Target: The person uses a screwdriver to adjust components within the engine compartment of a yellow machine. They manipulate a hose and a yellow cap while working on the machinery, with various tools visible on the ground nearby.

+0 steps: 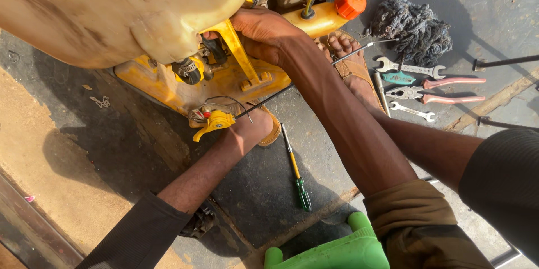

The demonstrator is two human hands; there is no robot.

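- Yellow plastic marks the throttle lever [215, 122], which lies on the concrete floor [269, 190] just below the front edge of the yellow machine base [168, 84]; the left hand [250, 129] is closed around its handle end, the lever's beak pointing left, away from the palm.
- A thin black cable [314, 72] runs from that lever up and to the right, its long axis slanting toward the tools, passing under the right forearm.
- The right hand [264, 33] is clenched on the yellow frame upright [236, 50], under the cream tank [123, 11] (what its fingers pinch behind the upright, I cannot tell).
- The left hand is the nearer one to the lever; the right is well apart from it, higher on the machine.
- An orange-capped yellow fuel tank [325, 16] sits just right of the right hand; its contents are hidden.
- A green-handled screwdriver [296, 173] lies near the left wrist; spanners and pliers [426, 92] lie beyond a sandalled foot [351, 67].
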